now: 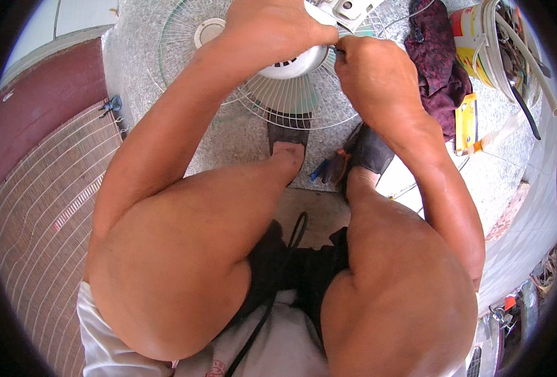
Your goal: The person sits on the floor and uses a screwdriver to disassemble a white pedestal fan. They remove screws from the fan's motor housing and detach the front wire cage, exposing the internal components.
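Before my feet lies an electric fan with a round wire guard (302, 120) and a white motor housing (295, 68). My left hand (276, 23) grips the housing from above, its thumb reaching toward my right hand; the fingers are cut off or hidden at the top edge. My right hand (375, 70) is curled at the housing's right side, pinching a small dark piece (334, 48) mostly covered by the fingers. Whether that piece is a wire or a tool tip cannot be told. A white plastic fan part (351, 12) shows just beyond the hands.
At right are a dark red patterned cloth (431, 70), a yellow packet (467, 120) and a plastic bucket (476, 56) crammed with odds and ends, a pale tube (535, 70) jutting from it. A slatted mat (47, 226) lies left. Small tools (328, 169) lie between my feet.
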Available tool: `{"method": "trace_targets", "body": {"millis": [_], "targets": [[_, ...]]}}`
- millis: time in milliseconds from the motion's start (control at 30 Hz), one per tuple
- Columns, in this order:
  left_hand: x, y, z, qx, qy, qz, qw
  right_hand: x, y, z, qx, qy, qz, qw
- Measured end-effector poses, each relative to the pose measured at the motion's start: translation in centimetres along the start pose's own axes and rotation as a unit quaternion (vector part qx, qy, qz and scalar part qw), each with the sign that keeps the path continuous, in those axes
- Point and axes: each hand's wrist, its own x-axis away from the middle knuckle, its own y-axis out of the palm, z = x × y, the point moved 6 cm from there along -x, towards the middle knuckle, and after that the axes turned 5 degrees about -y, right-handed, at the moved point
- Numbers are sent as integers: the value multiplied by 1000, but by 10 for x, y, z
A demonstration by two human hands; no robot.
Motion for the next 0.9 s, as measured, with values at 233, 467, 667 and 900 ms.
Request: {"method": "trace_targets", "body": {"millis": [233,467,667,900], "targets": [[-6,-7,-15,42,-16,-40,998,4,-3,-4,28,-18,-11,999],[-18,-23,-42,126,-63,-101,985,11,-5,0,0,-2,10,1000],[-17,-24,-29,64,-45,-84,993,20,-18,12,-84,34,73,993],[-13,-11,-28,26,-29,-56,998,27,-12,30,-132,40,149,979]]}}
